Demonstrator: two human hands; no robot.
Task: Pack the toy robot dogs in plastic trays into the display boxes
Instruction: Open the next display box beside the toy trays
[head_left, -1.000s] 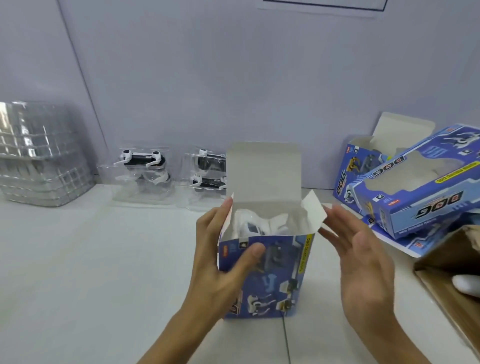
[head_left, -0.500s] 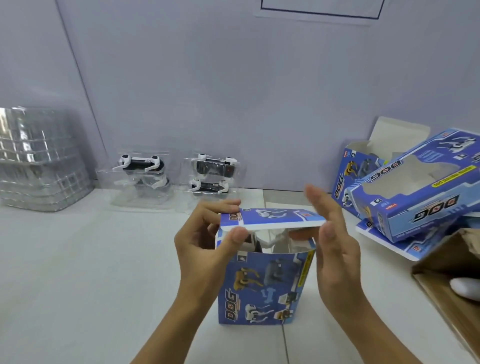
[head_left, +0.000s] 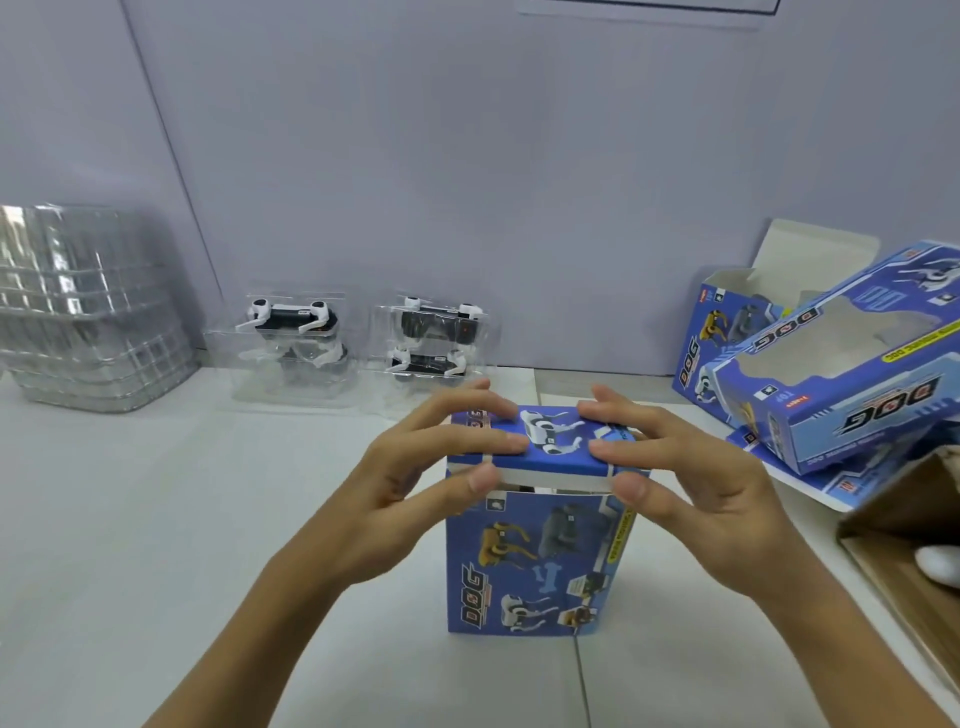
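Two hands work the top flap (head_left: 550, 439) of the upright display box (head_left: 535, 561): left hand (head_left: 415, 483) and right hand (head_left: 680, 483) press it with near-straight fingers, thumbs on its white tuck edge, gripping nothing. Judgement: press evenly, steering the tuck inside the front wall. Beyond the fingertips, on the white table (head_left: 156, 519) against a lilac wall (head_left: 519, 182), two trayed robot dogs (head_left: 363, 338) wait.

Just two bare arms came up from the bottom edge — no sleeves, no watch, no rings or gloves on either one. The left hand (head_left: 415, 483) and right hand (head_left: 691, 488) had slim fingers with short, plain, unpainted nails — forearms were bare too.
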